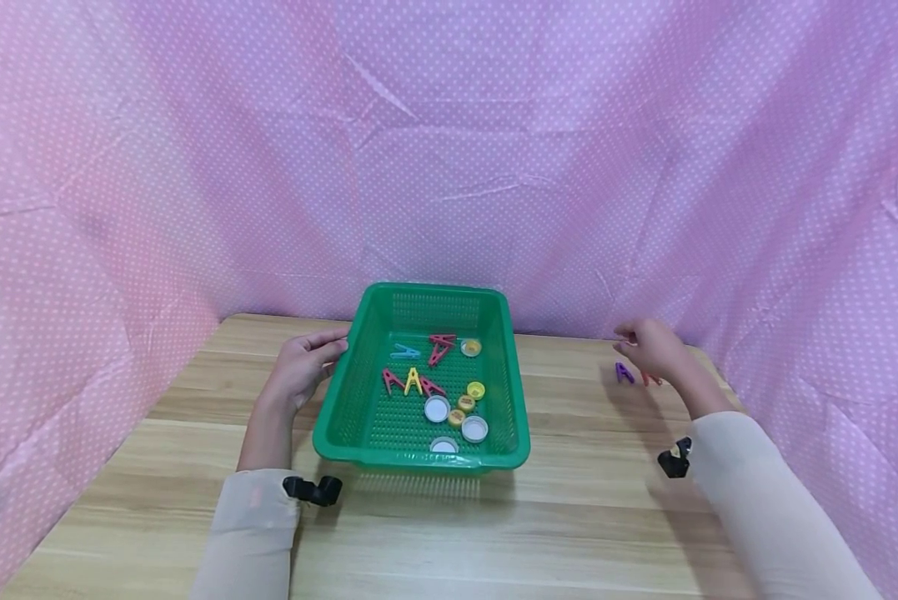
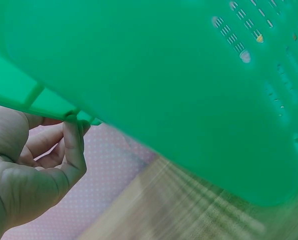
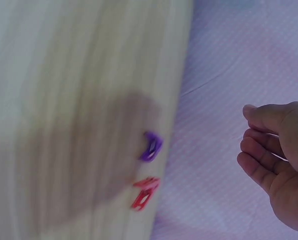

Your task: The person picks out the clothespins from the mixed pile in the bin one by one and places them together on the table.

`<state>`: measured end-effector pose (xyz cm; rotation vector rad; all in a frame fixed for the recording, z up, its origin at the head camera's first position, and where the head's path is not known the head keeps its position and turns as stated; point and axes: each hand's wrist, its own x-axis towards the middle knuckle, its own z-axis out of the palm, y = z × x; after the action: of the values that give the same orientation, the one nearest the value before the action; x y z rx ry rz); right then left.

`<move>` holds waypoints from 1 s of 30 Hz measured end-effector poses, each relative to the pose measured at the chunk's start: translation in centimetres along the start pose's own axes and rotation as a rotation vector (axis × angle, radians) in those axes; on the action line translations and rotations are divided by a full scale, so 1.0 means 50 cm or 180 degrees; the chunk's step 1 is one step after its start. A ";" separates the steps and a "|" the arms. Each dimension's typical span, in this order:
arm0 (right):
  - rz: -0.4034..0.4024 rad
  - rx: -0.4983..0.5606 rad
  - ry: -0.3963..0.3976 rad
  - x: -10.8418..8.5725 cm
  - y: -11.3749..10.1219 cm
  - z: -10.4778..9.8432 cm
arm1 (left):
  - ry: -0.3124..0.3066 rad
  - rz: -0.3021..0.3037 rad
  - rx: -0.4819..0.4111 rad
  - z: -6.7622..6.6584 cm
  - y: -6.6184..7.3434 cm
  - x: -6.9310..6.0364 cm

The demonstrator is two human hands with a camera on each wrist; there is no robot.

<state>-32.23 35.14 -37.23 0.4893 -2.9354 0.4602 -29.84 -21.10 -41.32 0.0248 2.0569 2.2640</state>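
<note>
My left hand pinches the left rim of a green plastic basket between thumb and fingers; the left wrist view shows this grip from close by. Inside the basket lie a blue clothespin, a yellow clothespin, several red ones, and round yellow and whitish bottle caps. Over the right end of the table my right hand hovers with loosely bent fingers and holds nothing. Near it on the tabletop are a purple clothespin and red clothespin pieces, possibly more than one pin.
A wooden table stretches beneath the basket and both arms. Pink dotted cloth hangs behind the table and along its sides. Each wrist wears a small black camera mount.
</note>
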 end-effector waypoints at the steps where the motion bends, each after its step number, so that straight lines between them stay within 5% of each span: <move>1: -0.0009 -0.0016 0.0014 0.005 -0.007 -0.003 | 0.0003 0.0002 -0.0001 0.000 0.000 0.000; 18: -0.0674 -0.0182 0.0133 0.088 -0.175 0.012 | -0.0003 0.0008 0.0021 -0.001 0.001 -0.003; 30: -0.1207 -0.0113 0.0230 0.112 -0.288 0.052 | -0.0009 0.0008 0.0012 0.000 0.001 -0.001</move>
<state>-32.85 19.68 -34.72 0.9751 -2.6851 0.3662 -29.77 -21.09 -41.29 0.0306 2.0609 2.2604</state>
